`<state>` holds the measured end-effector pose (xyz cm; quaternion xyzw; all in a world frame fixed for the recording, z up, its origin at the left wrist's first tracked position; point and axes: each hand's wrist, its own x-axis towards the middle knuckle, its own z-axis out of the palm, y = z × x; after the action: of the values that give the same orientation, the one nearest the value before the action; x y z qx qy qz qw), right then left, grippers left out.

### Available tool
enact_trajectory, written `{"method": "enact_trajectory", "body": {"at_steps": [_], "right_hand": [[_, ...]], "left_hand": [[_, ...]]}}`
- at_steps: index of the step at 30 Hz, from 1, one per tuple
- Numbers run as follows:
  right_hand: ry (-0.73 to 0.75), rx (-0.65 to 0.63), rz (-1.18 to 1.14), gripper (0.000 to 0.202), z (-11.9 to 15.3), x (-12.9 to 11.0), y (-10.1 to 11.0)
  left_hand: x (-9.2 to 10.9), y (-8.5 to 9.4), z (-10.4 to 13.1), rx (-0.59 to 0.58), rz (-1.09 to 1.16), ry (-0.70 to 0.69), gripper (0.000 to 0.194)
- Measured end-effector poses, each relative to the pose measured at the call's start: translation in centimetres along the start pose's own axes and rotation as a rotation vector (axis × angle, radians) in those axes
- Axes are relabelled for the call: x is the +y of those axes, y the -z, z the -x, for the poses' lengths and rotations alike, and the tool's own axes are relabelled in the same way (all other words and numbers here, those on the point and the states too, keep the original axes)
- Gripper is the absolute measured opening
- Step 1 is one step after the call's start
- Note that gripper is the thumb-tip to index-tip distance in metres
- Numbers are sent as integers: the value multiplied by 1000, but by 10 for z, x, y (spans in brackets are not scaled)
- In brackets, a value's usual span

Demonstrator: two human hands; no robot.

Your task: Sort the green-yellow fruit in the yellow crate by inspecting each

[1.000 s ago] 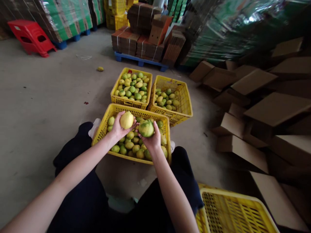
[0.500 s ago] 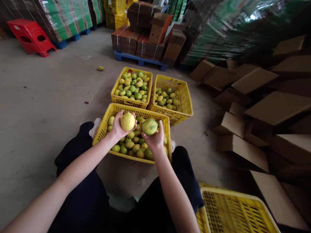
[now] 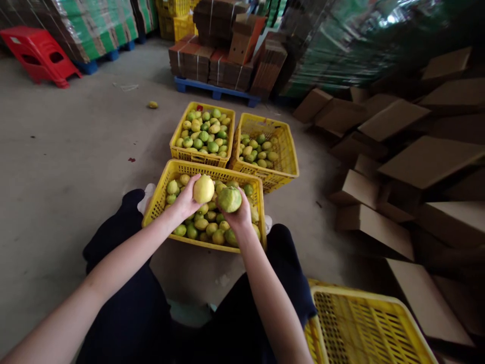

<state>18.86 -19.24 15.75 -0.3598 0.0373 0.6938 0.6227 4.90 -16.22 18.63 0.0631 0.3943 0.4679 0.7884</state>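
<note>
Seating legs (image 3: 117, 253) in dark trousers around the near side of main crate (image 3: 200, 167), with pale shoes (image 3: 146, 199) showing at its left and right ends. Having slotted yellow crate (image 3: 364, 326) near-right of main crate, partly cut off by frame edge. Reaching both bare forearms out over main crate. Gripping green-yellow fruit (image 3: 230, 199) in right hand (image 3: 240, 215), wrapping thumb up its right side, holding it above right half of main crate. Gripping yellow fruit (image 3: 203, 189) in left hand (image 3: 186, 199), holding it above main crate, left of the other fruit; hiding most left fingertips behind it. Holding both fruits just beside each other, apart, clear of the mixed green and yellow fruit pile (image 3: 200, 224) inside main crate. Seeing full fruit crate (image 3: 199, 159) just beyond main crate, plus part-filled crate (image 3: 286, 144) beyond its right end, showing fruit mostly toward its left side. Seeing tumbled cardboard boxes (image 3: 432, 162) well right of main crate. Spotting loose fruit (image 3: 152, 104) on floor (image 3: 76, 177), beyond and left of main crate. Farther beyond main crate, seeing blue pallet (image 3: 215, 92) bearing strapped cardboard stacks (image 3: 191, 60). Far left of main crate, seeing red stool (image 3: 41, 58).
</note>
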Motion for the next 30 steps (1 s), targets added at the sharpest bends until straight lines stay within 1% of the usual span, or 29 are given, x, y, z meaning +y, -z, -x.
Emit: {"method": "enact_trajectory", "body": {"at_steps": [3, 5, 8, 9, 11, 13, 14, 16, 19, 21, 23, 25, 27, 30], "right_hand": [[-63, 33, 70, 25, -4, 2, 6], [-103, 46, 90, 34, -4, 1, 9], [-158, -25, 100, 49, 3, -4, 9], [-158, -60, 105, 49, 5, -5, 8], [-110, -121, 120, 39, 10, -7, 6], [-45, -170, 142, 24, 12, -7, 4], [-28, -189, 150, 21, 12, -7, 3], [-21, -196, 151, 21, 11, -5, 3], [23, -124, 131, 19, 9, -3, 2], [72, -74, 124, 15, 10, -2, 2], [77, -74, 136, 14, 11, -3, 1], [56, -111, 150, 19, 13, -3, 1], [46, -134, 148, 24, 12, -3, 2], [60, -90, 126, 27, 10, -1, 3]], "left_hand": [[1, 2, -1, -35, 32, 44, 28], [2, 2, 0, -50, 67, 44, 28], [6, 1, 4, -62, 99, 33, 34], [7, 1, 5, -58, 101, 34, 37], [9, 0, 8, -53, 113, 57, 38], [10, 0, 10, -55, 143, 95, 33], [11, 0, 10, -56, 163, 103, 30], [11, 0, 10, -41, 205, 86, 27], [10, 3, 5, 40, 191, 30, 24], [8, 6, 0, 101, 136, 42, 26], [6, 8, -4, 137, 98, 66, 30], [5, 10, -5, 144, 100, 83, 32], [6, 10, -4, 128, 106, 83, 30], [10, 9, 0, 77, 106, 87, 22]]}}
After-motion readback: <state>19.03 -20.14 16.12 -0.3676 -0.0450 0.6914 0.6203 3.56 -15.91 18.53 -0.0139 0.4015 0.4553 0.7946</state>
